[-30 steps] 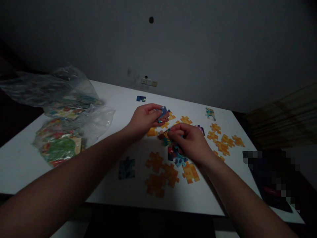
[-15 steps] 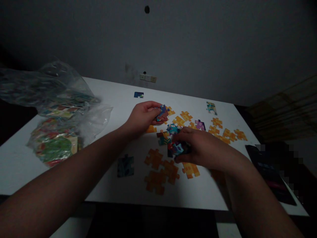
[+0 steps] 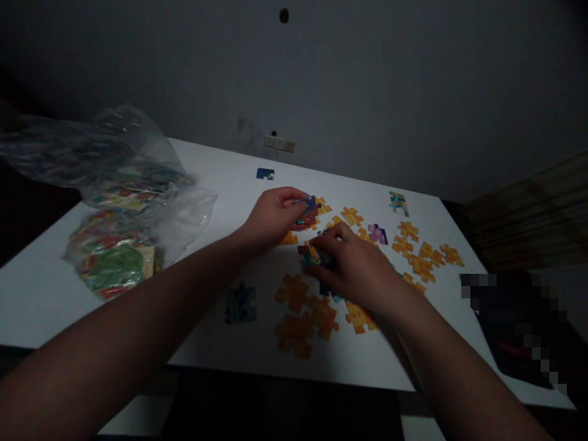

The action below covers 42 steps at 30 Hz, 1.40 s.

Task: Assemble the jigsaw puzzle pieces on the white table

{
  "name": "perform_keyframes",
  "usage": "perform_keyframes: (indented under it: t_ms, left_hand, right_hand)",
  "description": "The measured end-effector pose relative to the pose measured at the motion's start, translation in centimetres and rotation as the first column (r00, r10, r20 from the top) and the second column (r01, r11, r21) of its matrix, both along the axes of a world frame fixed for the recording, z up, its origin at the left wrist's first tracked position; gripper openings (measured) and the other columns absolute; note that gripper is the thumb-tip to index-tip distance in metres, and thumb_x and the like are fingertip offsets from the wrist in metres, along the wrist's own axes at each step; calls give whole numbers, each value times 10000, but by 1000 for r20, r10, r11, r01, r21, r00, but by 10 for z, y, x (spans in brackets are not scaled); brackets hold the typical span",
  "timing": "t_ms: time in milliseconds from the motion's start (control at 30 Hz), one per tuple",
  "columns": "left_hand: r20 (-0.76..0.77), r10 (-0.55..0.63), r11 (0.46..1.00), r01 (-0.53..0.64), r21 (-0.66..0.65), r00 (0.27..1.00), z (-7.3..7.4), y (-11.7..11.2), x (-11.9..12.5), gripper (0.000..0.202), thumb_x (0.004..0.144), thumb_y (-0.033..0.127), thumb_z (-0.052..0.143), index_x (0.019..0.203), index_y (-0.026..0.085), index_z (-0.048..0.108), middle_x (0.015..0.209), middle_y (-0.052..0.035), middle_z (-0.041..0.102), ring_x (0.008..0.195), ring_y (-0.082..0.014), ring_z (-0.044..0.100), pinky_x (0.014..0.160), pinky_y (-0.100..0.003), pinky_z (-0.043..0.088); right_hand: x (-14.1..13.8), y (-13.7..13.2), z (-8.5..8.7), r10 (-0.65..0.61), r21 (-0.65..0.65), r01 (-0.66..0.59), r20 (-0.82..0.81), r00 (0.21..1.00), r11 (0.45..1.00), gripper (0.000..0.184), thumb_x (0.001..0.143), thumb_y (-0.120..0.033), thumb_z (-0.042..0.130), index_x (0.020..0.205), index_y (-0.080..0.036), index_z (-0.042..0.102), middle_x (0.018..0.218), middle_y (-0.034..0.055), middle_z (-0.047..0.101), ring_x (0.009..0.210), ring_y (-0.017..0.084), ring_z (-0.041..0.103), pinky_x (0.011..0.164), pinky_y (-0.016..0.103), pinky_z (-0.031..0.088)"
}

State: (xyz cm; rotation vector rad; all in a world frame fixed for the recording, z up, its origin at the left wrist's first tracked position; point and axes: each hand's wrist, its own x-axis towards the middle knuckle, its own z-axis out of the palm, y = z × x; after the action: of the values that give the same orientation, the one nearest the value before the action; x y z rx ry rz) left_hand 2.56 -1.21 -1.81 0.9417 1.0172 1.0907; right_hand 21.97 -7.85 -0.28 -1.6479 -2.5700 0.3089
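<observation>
Puzzle pieces are scattered over a white table (image 3: pixel 220 171) in dim light. My left hand (image 3: pixel 271 217) pinches a blue and red puzzle piece (image 3: pixel 309 209) a little above the table. My right hand (image 3: pixel 353 266) lies palm down just in front of it, fingers curled onto a small joined cluster of coloured pieces (image 3: pixel 309 256); much of that cluster is hidden under the hand. Orange face-down pieces (image 3: pixel 305 315) lie near the front edge, below both hands.
A crumpled clear plastic bag (image 3: pixel 114 202) with colourful puzzle sheets sits at the left. More orange pieces (image 3: pixel 422 254), a purple piece (image 3: pixel 377 233) and a teal piece (image 3: pixel 397 202) lie to the right. A dark piece (image 3: pixel 240 304) lies front left, a blue one (image 3: pixel 265 174) far back.
My right hand moved back up and left from the blue pieces near the front onto the cluster beside my left hand. The left hand kept its piece and hardly moved.
</observation>
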Motion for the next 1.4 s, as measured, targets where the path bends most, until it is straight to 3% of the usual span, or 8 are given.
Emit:
perform_keyframes:
  t_ms: [200,333,433,533,833,1100,1300,1400]
  left_hand:
    - [21,-27,999,27,-17,999,0,0,0,117,1040,73,666,1002,160,735,894,-79,840,770,-146,793,846,-326,684]
    - [41,-90,996,90,15,995,0,-2,-4,83,1017,131,710,1060,166,771,947,-84,856,830,-186,827,819,-337,699]
    - [19,-154,985,152,81,988,-2,-3,-9,141,995,184,760,1127,170,809,1012,-88,867,847,-189,825,771,-304,687]
    - [-6,-192,974,191,125,981,-3,-3,-12,226,990,246,790,1203,178,827,1045,-95,873,861,-193,825,745,-284,673]
    - [86,-240,954,218,205,967,3,-8,-11,380,870,234,895,1229,155,802,1053,-106,887,958,-251,864,882,-402,722]
    - [79,-253,946,230,227,964,3,-8,-10,490,697,184,995,1148,145,808,1081,-116,884,992,-261,861,918,-397,714]
    - [38,-220,950,205,237,975,4,-9,-10,477,713,199,955,1161,144,801,1098,-122,873,1005,-258,850,919,-404,715]
    - [16,-222,951,213,223,975,5,-9,-10,473,710,192,951,1152,154,790,1075,-109,869,972,-248,843,894,-397,713]
  right_hand:
    - [8,6,-5,-54,-56,38,-331,942,998,219,959,-327,839,1161,-267,779,1112,84,789,939,288,765,787,402,548]
    - [14,13,-7,-159,-163,69,-650,743,984,196,1010,-420,766,1128,-262,765,855,23,803,709,216,713,661,359,510]
    - [14,14,-5,-264,-236,125,-768,583,964,343,876,-460,895,1065,-266,684,762,-16,787,603,176,642,597,329,486]
    - [12,12,-2,-308,-270,148,-802,512,951,451,785,-422,954,1041,-280,611,717,-46,782,552,151,603,584,312,487]
    - [12,9,6,-340,-325,115,-823,455,939,523,759,-415,979,991,-287,528,722,-39,796,457,120,561,482,275,449]
    - [17,9,2,-331,-298,144,-824,460,944,472,807,-468,998,973,-272,602,716,-29,782,459,125,586,448,255,453]
    - [21,11,-1,-309,-283,123,-866,393,951,420,1059,-671,695,1008,-260,768,815,21,797,489,140,578,441,288,438]
    - [33,14,6,-199,-197,69,-781,593,978,432,1126,-580,600,931,-246,792,773,24,761,586,164,629,546,306,480]
